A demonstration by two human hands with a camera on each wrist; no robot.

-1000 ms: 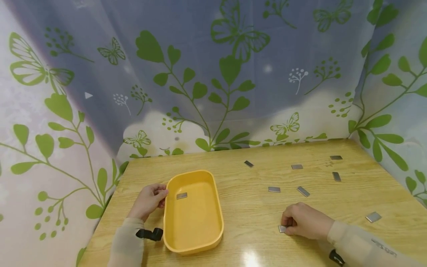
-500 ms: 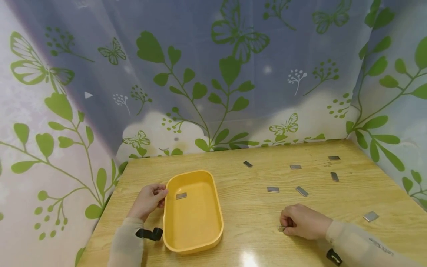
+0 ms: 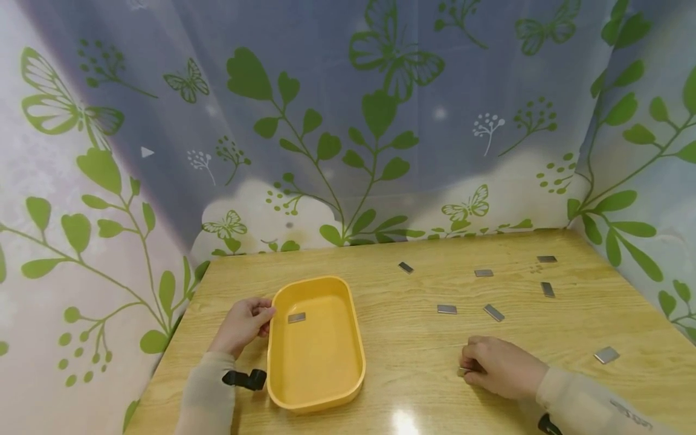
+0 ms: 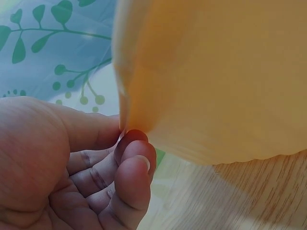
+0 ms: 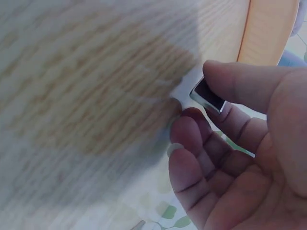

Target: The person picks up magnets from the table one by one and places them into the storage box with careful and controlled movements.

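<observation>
Risk: the right hand (image 3: pixel 500 367) holds a small metal plate (image 5: pixel 207 96) by a thin edge only, between thumb and the side of a finger, low over the table (image 3: pixel 413 356). In the inspector's judgement the plate could slip out and drop flat again, since it is smooth, thin and caught near one corner. A flat plate on wood offers little to grip. A further risk: the tray (image 3: pixel 315 344) is light, and a knock could shift it if the left hand (image 3: pixel 241 326) lets go.

Right hand: fingers curled, thumb pressing the plate against a finger; the other fingers lie loosely bent below it and hold nothing. The pinch is seen in the right wrist view; in the head view the plate shows only as a sliver at the fingertips.

Left hand: fingers curled at the tray's near-left rim, thumb tip touching its outer wall, steadying it.

Outward from the right hand: the tray lies well to its left, with one plate (image 3: pixel 296 317) inside. Beyond the hand, further plates lie scattered, two (image 3: pixel 447 309) nearest, others further back and one (image 3: pixel 606 354) to its right.
</observation>
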